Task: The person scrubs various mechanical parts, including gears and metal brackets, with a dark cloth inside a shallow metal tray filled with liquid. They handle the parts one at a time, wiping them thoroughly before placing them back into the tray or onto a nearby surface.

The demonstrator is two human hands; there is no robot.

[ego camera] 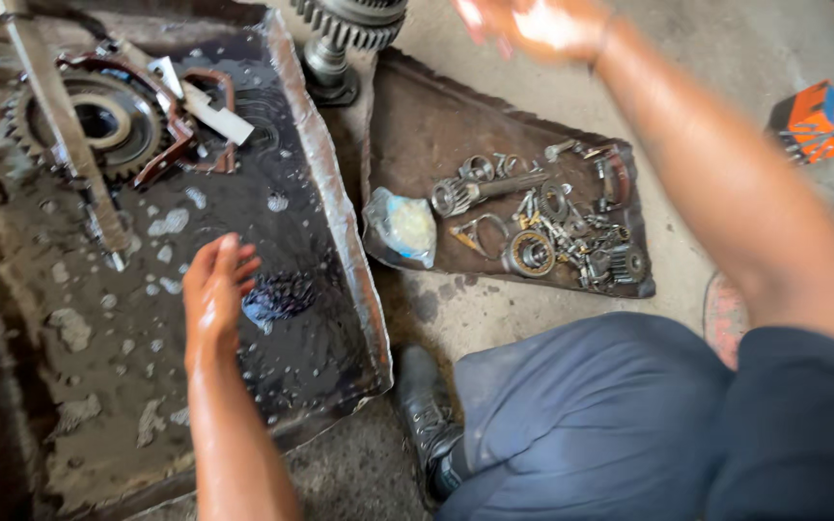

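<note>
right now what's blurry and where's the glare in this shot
Head view: the raised right hand is smeared by motion blur and overexposed; the left hand is sharp, glistening wet; daylight glints off the dark liquid in the metal tray; the small parts stay in focus.

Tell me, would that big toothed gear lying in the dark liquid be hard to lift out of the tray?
Probably. The gear looks like thick solid metal, so likely heavy for its size and fully stiff. It lies in the tray of dark, oily-looking liquid, so it would likely be slippery. The left hand nearby already glistens wet, which would weaken a grip.
</note>
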